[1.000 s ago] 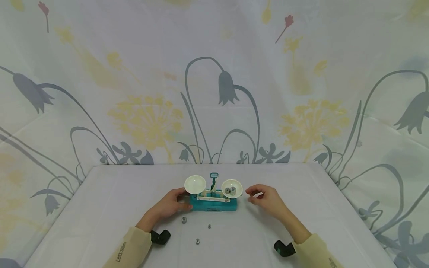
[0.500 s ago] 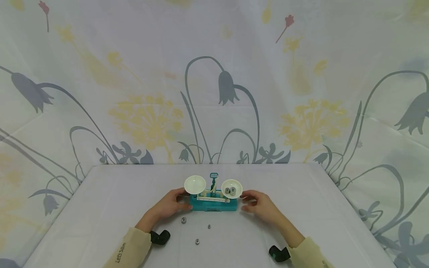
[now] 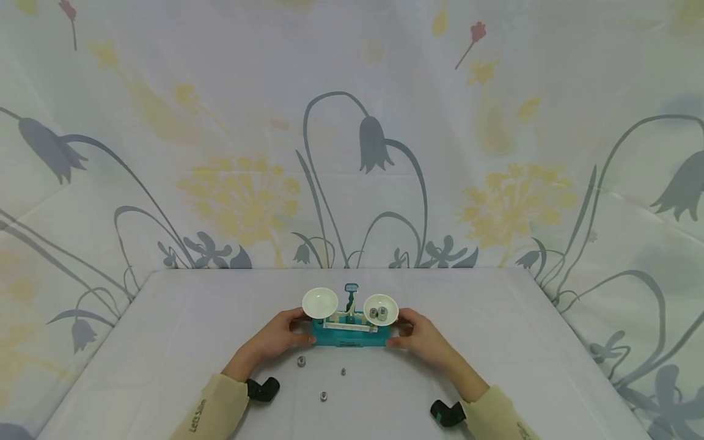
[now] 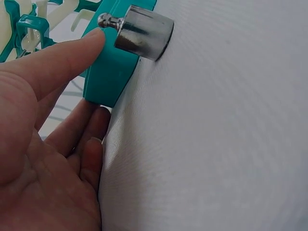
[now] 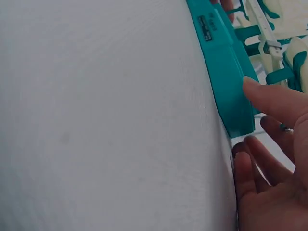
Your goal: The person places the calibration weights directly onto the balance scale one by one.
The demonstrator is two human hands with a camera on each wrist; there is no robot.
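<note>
A teal balance scale (image 3: 350,338) with two white pans stands on the white table. My left hand (image 3: 275,338) grips the left end of its base; in the left wrist view the thumb (image 4: 89,45) lies along the teal base and the other fingers curl at its end. At the opposite end, my right hand (image 3: 426,337) holds the base, its thumb (image 5: 260,94) on the teal edge. The right pan (image 3: 390,302) bears two metal weights (image 3: 382,314) and hangs slightly lower than the bare left pan (image 3: 320,302).
Three loose metal weights lie in front of the scale: one near the left hand (image 3: 301,362), a tiny weight (image 3: 343,371) and another weight (image 3: 323,396) closer to me. Behind the table (image 3: 220,293) hangs a flowered cloth (image 3: 352,201). Black wrist cameras (image 3: 264,389) sit at both sleeves.
My right hand has moved left from beside the scale onto the right end of its base. The left hand, the scale and the weights look unmoved.
</note>
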